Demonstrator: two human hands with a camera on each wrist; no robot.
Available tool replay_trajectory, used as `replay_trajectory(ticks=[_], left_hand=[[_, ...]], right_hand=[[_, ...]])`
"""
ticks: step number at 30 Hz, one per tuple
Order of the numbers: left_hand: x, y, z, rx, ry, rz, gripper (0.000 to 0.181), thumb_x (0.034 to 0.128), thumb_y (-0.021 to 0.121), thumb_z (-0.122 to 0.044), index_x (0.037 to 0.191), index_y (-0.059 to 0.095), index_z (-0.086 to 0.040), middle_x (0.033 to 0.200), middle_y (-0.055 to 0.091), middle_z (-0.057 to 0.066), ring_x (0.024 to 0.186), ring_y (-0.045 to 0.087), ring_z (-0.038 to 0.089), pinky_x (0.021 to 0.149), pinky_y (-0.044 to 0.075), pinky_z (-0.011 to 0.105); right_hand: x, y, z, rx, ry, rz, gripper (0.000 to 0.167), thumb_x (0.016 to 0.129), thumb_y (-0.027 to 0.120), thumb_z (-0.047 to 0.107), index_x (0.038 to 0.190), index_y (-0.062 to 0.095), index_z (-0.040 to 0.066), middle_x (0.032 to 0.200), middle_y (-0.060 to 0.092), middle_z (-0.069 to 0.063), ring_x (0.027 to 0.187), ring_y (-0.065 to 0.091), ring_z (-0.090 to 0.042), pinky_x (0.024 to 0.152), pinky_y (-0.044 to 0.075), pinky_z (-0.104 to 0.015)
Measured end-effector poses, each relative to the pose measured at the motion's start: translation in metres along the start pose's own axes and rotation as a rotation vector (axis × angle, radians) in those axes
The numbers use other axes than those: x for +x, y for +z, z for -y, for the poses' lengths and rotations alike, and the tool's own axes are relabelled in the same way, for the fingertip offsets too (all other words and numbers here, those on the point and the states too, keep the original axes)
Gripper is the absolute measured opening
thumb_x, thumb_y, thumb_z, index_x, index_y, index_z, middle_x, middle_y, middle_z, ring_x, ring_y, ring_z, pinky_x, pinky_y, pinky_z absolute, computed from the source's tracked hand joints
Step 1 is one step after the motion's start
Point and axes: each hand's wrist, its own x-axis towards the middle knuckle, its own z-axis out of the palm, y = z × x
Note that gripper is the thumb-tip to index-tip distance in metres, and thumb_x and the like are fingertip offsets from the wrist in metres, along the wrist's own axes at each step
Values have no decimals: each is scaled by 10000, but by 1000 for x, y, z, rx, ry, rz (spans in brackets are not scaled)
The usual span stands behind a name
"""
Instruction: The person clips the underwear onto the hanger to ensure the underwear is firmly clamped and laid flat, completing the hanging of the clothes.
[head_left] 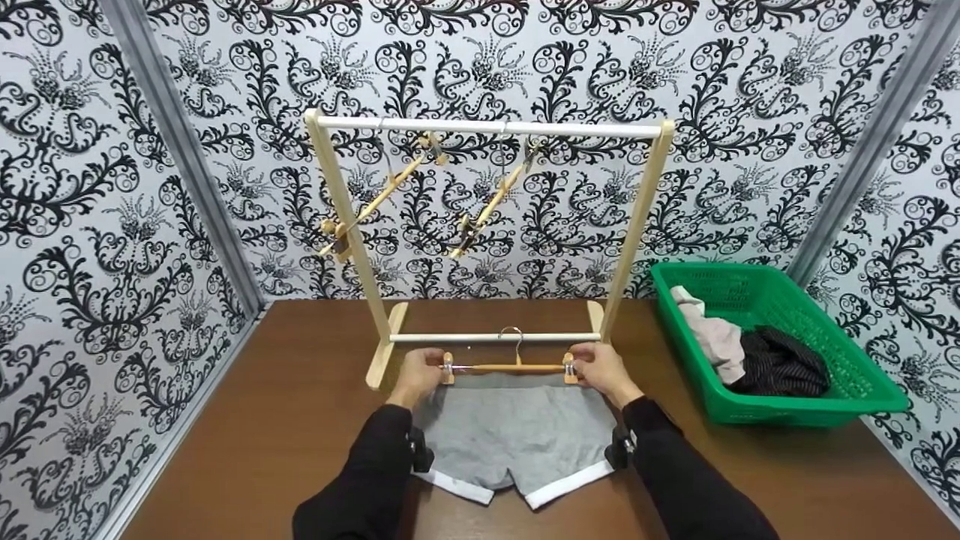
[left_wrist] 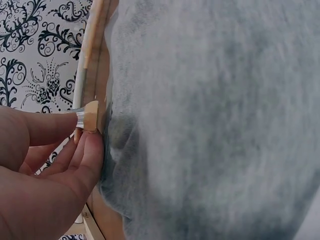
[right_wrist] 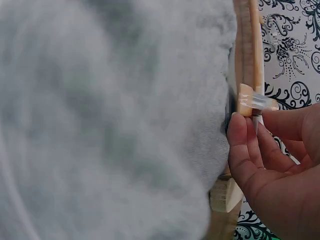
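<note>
The grey shorts [head_left: 517,427] spread out over the brown counter [head_left: 247,420], waistband toward 12 o'clock and white-hemmed legs toward 6. A wooden clip hanger [head_left: 517,368] lies along the waistband, its metal hook pointing to 12 o'clock. At 10 o'clock of the shorts, the left hand [head_left: 421,371] pinches the 9 o'clock clip [head_left: 448,368] between thumb and fingers; at 2 o'clock, the right hand [head_left: 602,367] pinches the 3 o'clock clip [head_left: 569,369] likewise. Whether either clip bites the cloth cannot be told. Beyond, at 12 o'clock, stands a wooden rack [head_left: 637,217] with white bars; from its top bar one clip hanger [head_left: 397,184] hangs at 11 o'clock of the shorts and a second hanger [head_left: 495,202] at 12. Farther out at 2 o'clock, a green basket [head_left: 787,411] holds a pale cloth [head_left: 716,337] and, touching it, a dark striped cloth [head_left: 780,364].
</note>
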Motion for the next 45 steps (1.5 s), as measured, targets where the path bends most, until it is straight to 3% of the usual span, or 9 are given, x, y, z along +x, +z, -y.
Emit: replay_trajectory(ticks=[6, 8, 11, 15, 18, 23, 29, 34, 45], left_hand=[[4, 1, 9, -30, -14, 7, 436, 809, 564, 205, 1245, 567, 213, 1163, 654, 314, 1119, 626, 392, 954, 525, 423], [8, 1, 16, -14, 24, 17, 401, 832, 567, 177, 1232, 574, 211, 1138, 664, 299, 1097, 638, 367, 934, 535, 393], [9, 0, 16, 46, 43, 39, 383, 894, 580, 111, 1265, 560, 202, 1182, 651, 305, 1149, 622, 378, 972, 519, 415], [4, -7, 3, 244, 85, 50, 410, 939, 579, 58, 1332, 538, 169, 1300, 601, 319, 1236, 568, 417, 1048, 453, 507], [-2, -14, -6, 444, 155, 44, 403, 932, 594, 49, 1319, 557, 155, 1296, 604, 318, 1224, 575, 429, 1046, 448, 524], [-10, -22, -9, 614, 196, 50, 398, 890, 636, -5, 1246, 590, 167, 1172, 641, 324, 1133, 613, 462, 989, 481, 541], [-16, -27, 1, 658, 156, 77, 448, 881, 684, -51, 1242, 574, 192, 1179, 628, 347, 1156, 594, 481, 1006, 468, 546], [-16, -30, 8, 666, 109, 65, 483, 824, 671, -5, 1258, 571, 181, 1212, 616, 342, 1187, 577, 475, 1024, 453, 545], [-18, -23, 7, 697, 111, 7, 384, 742, 675, -16, 1101, 658, 120, 1040, 676, 270, 1032, 637, 468, 863, 522, 532]], right_hand=[[1, 3, -1, -69, -35, -5, 299, 930, 612, -95, 1227, 638, -124, 1100, 701, -250, 918, 679, -257, 653, 595, -319], [-1, 2, 2, -112, -61, 14, 326, 927, 607, -99, 1251, 620, -133, 1132, 691, -266, 949, 684, -293, 675, 601, -340], [-3, -3, 10, -239, -140, 33, 338, 924, 629, -68, 1257, 627, -124, 1179, 685, -257, 1041, 668, -340, 811, 584, -429], [-10, -9, 31, -442, -301, 70, 307, 924, 642, 4, 1214, 673, -91, 1163, 705, -220, 1113, 638, -371, 986, 486, -508], [-18, -3, 49, -526, -412, 134, 310, 904, 646, 21, 1196, 691, -70, 1050, 727, -202, 1023, 662, -386, 946, 493, -537], [-27, 23, 70, -531, -504, 254, 320, 910, 668, 32, 1212, 680, -72, 1141, 708, -227, 1073, 663, -408, 950, 507, -536], [-30, 70, 86, -513, -450, 397, 389, 946, 670, 55, 1312, 612, -64, 1279, 646, -246, 1129, 645, -394, 991, 499, -516], [-28, 107, 97, -577, -485, 496, 368, 960, 657, 66, 1309, 616, -43, 1255, 665, -221, 1093, 667, -357, 967, 522, -492], [-3, 150, 111, -645, -627, 316, 196, 863, 637, -48, 1053, 679, -24, 940, 690, -184, 927, 675, -360, 818, 554, -514]])
